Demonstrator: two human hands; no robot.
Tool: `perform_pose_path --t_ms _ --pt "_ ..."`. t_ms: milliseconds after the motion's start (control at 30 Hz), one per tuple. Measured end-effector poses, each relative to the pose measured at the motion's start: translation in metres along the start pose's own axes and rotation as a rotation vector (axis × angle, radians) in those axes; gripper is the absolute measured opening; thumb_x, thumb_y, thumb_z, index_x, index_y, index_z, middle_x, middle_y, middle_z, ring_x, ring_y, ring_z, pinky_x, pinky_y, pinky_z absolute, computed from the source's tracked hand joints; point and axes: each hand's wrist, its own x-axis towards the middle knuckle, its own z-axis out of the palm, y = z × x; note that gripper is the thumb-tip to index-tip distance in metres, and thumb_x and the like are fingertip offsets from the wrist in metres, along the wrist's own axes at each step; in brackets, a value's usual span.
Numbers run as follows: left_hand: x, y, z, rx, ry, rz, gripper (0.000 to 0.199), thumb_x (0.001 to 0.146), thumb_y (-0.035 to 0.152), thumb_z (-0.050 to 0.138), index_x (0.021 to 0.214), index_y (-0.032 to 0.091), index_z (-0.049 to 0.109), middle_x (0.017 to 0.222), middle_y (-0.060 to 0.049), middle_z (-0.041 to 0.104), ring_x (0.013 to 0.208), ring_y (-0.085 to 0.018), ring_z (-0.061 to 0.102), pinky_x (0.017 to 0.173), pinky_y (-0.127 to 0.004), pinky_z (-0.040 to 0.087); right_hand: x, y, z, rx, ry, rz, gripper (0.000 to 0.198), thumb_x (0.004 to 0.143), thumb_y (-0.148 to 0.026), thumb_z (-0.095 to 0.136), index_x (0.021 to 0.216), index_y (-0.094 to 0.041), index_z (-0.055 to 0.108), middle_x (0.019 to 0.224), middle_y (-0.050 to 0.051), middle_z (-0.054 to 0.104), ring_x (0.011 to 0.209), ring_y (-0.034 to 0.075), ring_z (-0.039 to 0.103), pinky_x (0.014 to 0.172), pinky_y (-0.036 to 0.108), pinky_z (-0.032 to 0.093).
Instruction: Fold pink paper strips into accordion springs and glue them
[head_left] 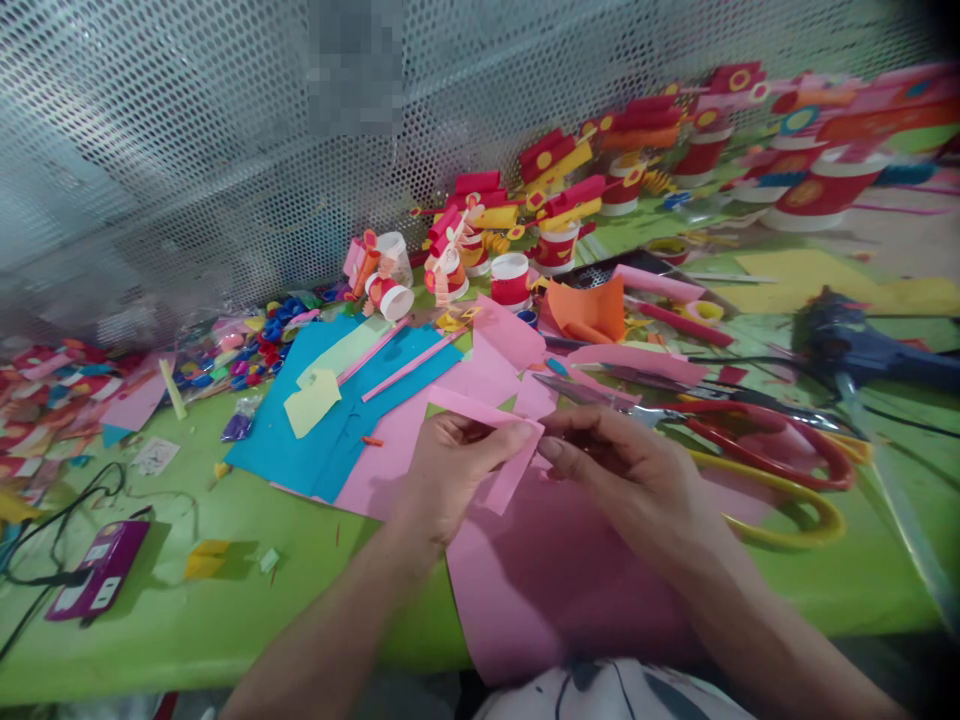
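My left hand (448, 462) pinches a pink paper strip (512, 475), folded so that its two lengths meet at a corner. At that corner my right hand (622, 462) has thumb and fingers closed on the strip's edge; the fingers partly hide the contact. Beneath both hands lies a large sheet of pink paper (517, 590). Just right of my right hand are scissors with red and yellow handles (795, 535). A blue sheet (300, 450) lies to the left, with narrow pink strips (409, 368) and pale yellow-green paper pieces (313, 403) on it.
Decorated red-and-white paper cups (556, 245) line the back beside a perforated metal screen (247, 150). A dark blue glue gun (862, 345) with its cable lies right. Left are a purple power strip (101, 570) with black cables, and colourful small pieces (277, 330). The table (247, 640) is green.
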Motion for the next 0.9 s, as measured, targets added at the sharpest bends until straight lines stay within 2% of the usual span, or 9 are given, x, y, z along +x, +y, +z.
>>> perform_pose_path --t_ms 100,233,367,633,900 --pt "0.0 0.0 0.001 0.111 0.034 0.077 0.02 0.076 0.032 0.084 0.087 0.015 0.082 0.088 -0.008 0.079 0.082 -0.018 0.071 0.078 -0.029 0.056 0.0 -0.004 -0.001 0.067 -0.009 0.006 0.024 0.082 -0.041 0.078 0.093 -0.021 0.074 0.084 0.004 0.073 0.068 0.016 0.068 0.061 0.027 0.059" --pt "-0.002 0.003 0.004 0.261 0.051 0.169 0.017 0.08 0.033 0.08 0.085 0.017 0.082 0.086 -0.006 0.079 0.082 -0.018 0.071 0.073 -0.026 0.055 0.001 -0.008 -0.002 0.129 -0.035 0.019 0.022 0.081 -0.04 0.08 0.09 -0.021 0.075 0.079 0.002 0.072 0.065 0.013 0.066 0.059 0.023 0.058" --pt "-0.003 0.003 0.006 0.306 0.035 0.23 0.012 0.084 0.029 0.076 0.086 0.019 0.081 0.085 -0.003 0.079 0.081 -0.017 0.072 0.073 -0.025 0.055 0.002 -0.008 -0.003 0.123 -0.037 0.022 0.018 0.082 -0.039 0.078 0.089 -0.023 0.076 0.073 0.0 0.071 0.059 0.011 0.063 0.055 0.021 0.057" --pt "-0.006 0.002 0.007 0.293 0.033 0.218 0.01 0.084 0.026 0.076 0.089 0.019 0.081 0.09 -0.004 0.08 0.085 -0.019 0.073 0.079 -0.028 0.058 -0.001 -0.01 -0.001 0.009 0.036 -0.018 0.015 0.083 -0.037 0.076 0.084 -0.022 0.077 0.068 0.001 0.07 0.06 0.013 0.063 0.053 0.022 0.053" --pt "-0.01 0.003 0.011 0.335 0.059 0.235 0.01 0.081 0.026 0.077 0.089 0.02 0.081 0.092 -0.004 0.081 0.086 -0.02 0.075 0.079 -0.029 0.06 -0.002 -0.011 -0.002 0.056 0.065 0.004 0.013 0.083 -0.036 0.076 0.083 -0.023 0.077 0.069 0.0 0.07 0.059 0.013 0.062 0.054 0.022 0.053"
